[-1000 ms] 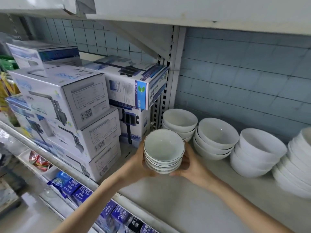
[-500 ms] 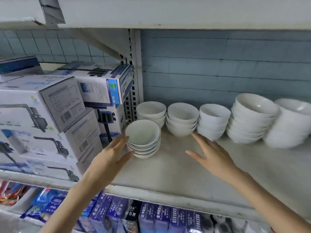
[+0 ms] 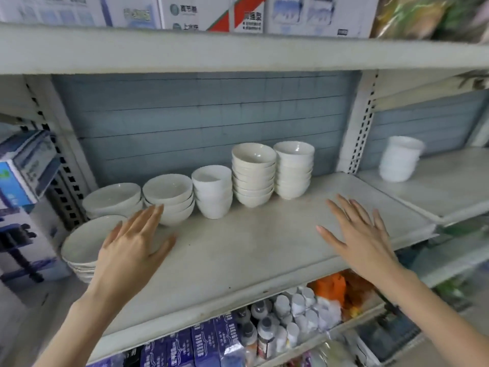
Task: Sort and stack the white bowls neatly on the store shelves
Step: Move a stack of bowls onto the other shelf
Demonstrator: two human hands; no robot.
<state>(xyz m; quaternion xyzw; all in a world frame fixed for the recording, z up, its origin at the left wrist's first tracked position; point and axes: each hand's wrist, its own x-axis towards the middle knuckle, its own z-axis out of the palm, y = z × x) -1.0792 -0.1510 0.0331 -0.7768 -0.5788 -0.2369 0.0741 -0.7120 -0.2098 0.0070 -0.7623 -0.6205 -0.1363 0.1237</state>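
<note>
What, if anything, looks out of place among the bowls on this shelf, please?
The front-left stack, beside the left hand, sits forward of the five stacks lined along the back, breaking the row.

Seven bowl stacks (image 3: 253,176) stand in view: six on the middle shelf (image 3: 251,255), one stack (image 3: 399,162) on the right shelf (image 3: 436,192). Of the six, five make a back row and one stack (image 3: 79,247) sits in front at the left. Two hands are in view, the left hand (image 3: 129,250) and the right hand (image 3: 362,234).

A pale blue tiled wall (image 3: 201,115) backs white shelving (image 3: 238,250) with slotted uprights (image 3: 361,120).
</note>
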